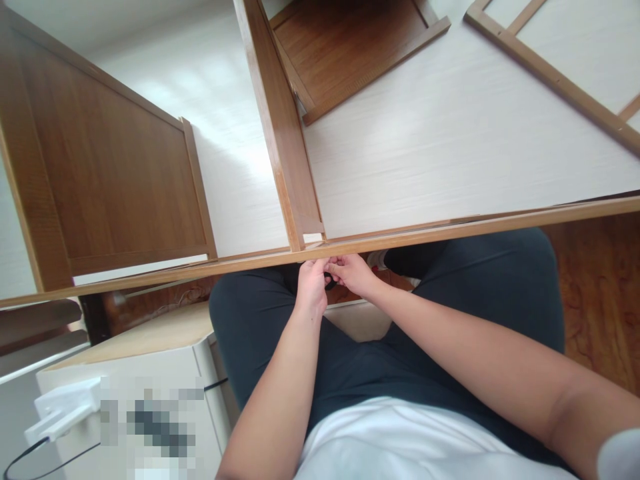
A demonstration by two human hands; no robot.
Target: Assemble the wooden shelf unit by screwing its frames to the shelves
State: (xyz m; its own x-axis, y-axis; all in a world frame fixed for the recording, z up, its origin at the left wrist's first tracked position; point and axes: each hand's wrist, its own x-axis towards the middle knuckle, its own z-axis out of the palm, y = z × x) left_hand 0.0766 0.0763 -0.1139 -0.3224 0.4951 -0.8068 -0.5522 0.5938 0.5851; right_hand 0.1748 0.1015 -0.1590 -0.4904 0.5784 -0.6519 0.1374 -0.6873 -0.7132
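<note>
My left hand (313,285) and my right hand (354,275) meet just below the long wooden front rail (400,237). The fingers of both are closed and pinched close together, almost touching the rail. A small black object (330,281) shows between the hands; most of it is hidden, so its kind cannot be told. Directly above them, an upright wooden divider panel (280,133) meets the rail, with a small gap at its foot.
A brown framed panel (115,147) stands at the left. Further back lies a tilted wooden panel (350,53) on the white surface (425,147); at the right is a slatted wooden frame (555,80). A pale cabinet (150,333) with a white plug adapter (70,403) stands beside my left leg.
</note>
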